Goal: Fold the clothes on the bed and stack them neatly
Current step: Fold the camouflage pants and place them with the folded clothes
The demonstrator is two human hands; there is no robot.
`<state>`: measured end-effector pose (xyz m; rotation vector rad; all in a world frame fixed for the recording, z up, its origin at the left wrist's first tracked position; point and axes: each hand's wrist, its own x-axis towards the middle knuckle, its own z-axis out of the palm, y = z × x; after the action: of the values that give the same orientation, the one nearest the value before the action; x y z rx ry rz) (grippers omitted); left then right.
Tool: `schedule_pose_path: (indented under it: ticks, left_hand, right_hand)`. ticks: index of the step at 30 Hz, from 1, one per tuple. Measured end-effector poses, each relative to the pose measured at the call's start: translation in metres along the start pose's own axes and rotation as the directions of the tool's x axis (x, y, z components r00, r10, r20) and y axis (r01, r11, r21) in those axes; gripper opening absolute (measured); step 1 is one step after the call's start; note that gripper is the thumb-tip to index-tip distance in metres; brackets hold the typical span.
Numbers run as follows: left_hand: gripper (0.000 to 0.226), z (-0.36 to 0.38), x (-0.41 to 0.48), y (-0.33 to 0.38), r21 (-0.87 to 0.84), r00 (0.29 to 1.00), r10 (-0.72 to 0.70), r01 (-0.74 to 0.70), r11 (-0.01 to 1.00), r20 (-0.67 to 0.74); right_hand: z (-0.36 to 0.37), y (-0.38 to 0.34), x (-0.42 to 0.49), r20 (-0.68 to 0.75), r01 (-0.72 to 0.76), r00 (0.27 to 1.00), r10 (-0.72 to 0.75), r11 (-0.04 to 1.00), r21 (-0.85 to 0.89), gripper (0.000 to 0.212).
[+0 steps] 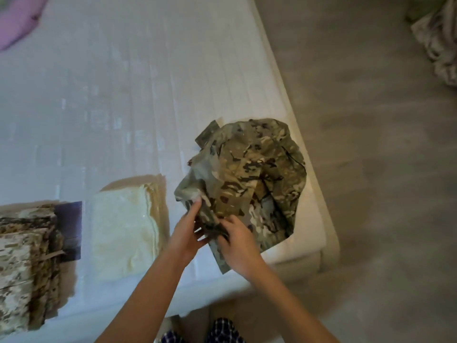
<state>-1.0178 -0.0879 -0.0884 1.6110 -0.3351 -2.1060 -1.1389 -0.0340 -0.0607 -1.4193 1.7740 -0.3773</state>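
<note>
A crumpled camouflage garment (252, 174) lies near the right corner of the white bed (118, 100). My left hand (189, 231) pinches the garment's near left edge. My right hand (237, 243) grips a bunched part of the same edge just beside it. A folded cream cloth (123, 231) lies flat to the left of my hands. Further left stands a stack of folded camouflage clothes (24, 263), with a dark purple folded piece (70, 229) showing behind it.
A pink cloth (17, 18) lies at the bed's far left corner. The bed's right edge (309, 194) drops to a grey floor (383, 169). A patterned fabric heap (440, 40) sits on the floor at the far right.
</note>
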Motion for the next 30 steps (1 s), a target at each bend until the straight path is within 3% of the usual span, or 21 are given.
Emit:
schedule_pose_path:
  ticks: [3, 5, 7, 8, 9, 10, 11, 12, 13, 15, 17, 19, 22, 24, 27, 28, 30]
  left_hand:
    - [0.035, 0.012, -0.010, 0.015, 0.232, 0.968, 0.238, -0.216, 0.948, -0.075]
    - [0.014, 0.020, -0.023, 0.014, 0.456, 0.932, 0.362, -0.322, 0.830, 0.000]
    - [0.021, 0.033, -0.047, 0.006, 0.574, 0.907, 0.412, -0.384, 0.723, 0.088]
    - [0.026, 0.038, -0.060, 0.001, 0.591, 0.902, 0.415, -0.401, 0.700, 0.120]
    - [0.030, 0.044, -0.072, -0.007, 0.595, 0.901, 0.409, -0.411, 0.690, 0.148]
    - [0.032, 0.048, -0.084, -0.016, 0.585, 0.904, 0.391, -0.415, 0.697, 0.175]
    - [0.031, 0.051, -0.093, -0.025, 0.565, 0.909, 0.364, -0.412, 0.715, 0.201]
    - [0.028, 0.054, -0.103, -0.032, 0.553, 0.918, 0.330, -0.397, 0.732, 0.221]
    - [0.026, 0.054, -0.111, -0.036, 0.547, 0.923, 0.304, -0.384, 0.744, 0.235]
    - [0.027, 0.047, -0.121, -0.033, 0.566, 0.930, 0.275, -0.366, 0.739, 0.242]
    - [0.035, 0.032, -0.129, -0.018, 0.613, 0.954, 0.166, -0.288, 0.736, 0.249]
    - [0.042, 0.012, -0.137, 0.006, 0.607, 0.982, 0.063, -0.158, 0.779, 0.176]
    - [0.028, -0.011, -0.143, 0.048, 0.403, 0.996, 0.081, -0.085, 0.911, 0.027]
    - [0.049, -0.006, -0.144, 0.076, 0.224, 0.999, -0.027, 0.017, 0.974, 0.042]
    - [0.089, 0.025, -0.148, 0.108, 0.003, 0.929, -0.218, 0.228, 0.974, 0.299]
    - [0.092, 0.037, -0.151, 0.114, -0.044, 0.892, -0.229, 0.266, 0.963, 0.389]
    - [0.080, 0.057, -0.157, 0.125, -0.097, 0.873, -0.205, 0.274, 0.957, 0.442]
  right_hand:
    - [-0.033, -0.003, -0.007, 0.266, 0.086, 0.960, -0.090, 0.996, 0.029, 0.026]
    - [-0.057, 0.000, -0.012, 0.374, -0.087, 0.927, -0.034, 0.949, 0.303, 0.027]
    - [-0.075, 0.011, -0.007, 0.168, -0.309, 0.951, 0.261, 0.744, 0.593, 0.040]
    - [-0.081, 0.024, 0.004, 0.060, -0.361, 0.888, 0.456, 0.611, 0.705, 0.044]
    - [-0.088, 0.036, 0.015, 0.067, -0.408, 0.789, 0.610, 0.439, 0.800, 0.049]
    - [-0.093, 0.045, 0.025, 0.195, -0.461, 0.715, 0.671, 0.242, 0.854, 0.053]
    - [-0.098, 0.046, 0.032, 0.377, -0.523, 0.670, 0.639, 0.047, 0.851, 0.052]
    - [-0.100, 0.044, 0.037, 0.488, -0.601, 0.643, 0.591, -0.005, 0.799, 0.050]
    - [-0.100, 0.039, 0.043, 0.538, -0.653, 0.649, 0.538, 0.032, 0.756, 0.048]
    - [-0.109, 0.021, 0.054, 0.462, -0.647, 0.718, 0.520, 0.254, 0.719, 0.040]
    - [-0.127, -0.005, 0.061, 0.234, -0.504, 0.812, 0.535, 0.440, 0.743, 0.026]
    - [-0.156, -0.035, 0.054, 0.041, -0.377, 0.859, 0.510, 0.577, 0.725, 0.008]
    - [-0.195, -0.078, 0.020, -0.147, -0.112, 0.958, 0.246, 0.794, 0.598, 0.027]
    - [-0.212, -0.107, -0.016, -0.143, 0.024, 0.989, 0.043, 0.897, 0.441, 0.026]
    - [-0.222, -0.141, -0.064, -0.001, 0.145, 0.989, -0.150, 0.957, 0.250, 0.024]
    - [-0.222, -0.152, -0.080, 0.055, 0.178, 0.980, -0.192, 0.963, 0.203, 0.023]
    - [-0.222, -0.173, -0.109, 0.171, 0.259, 0.946, -0.277, 0.958, 0.121, 0.021]
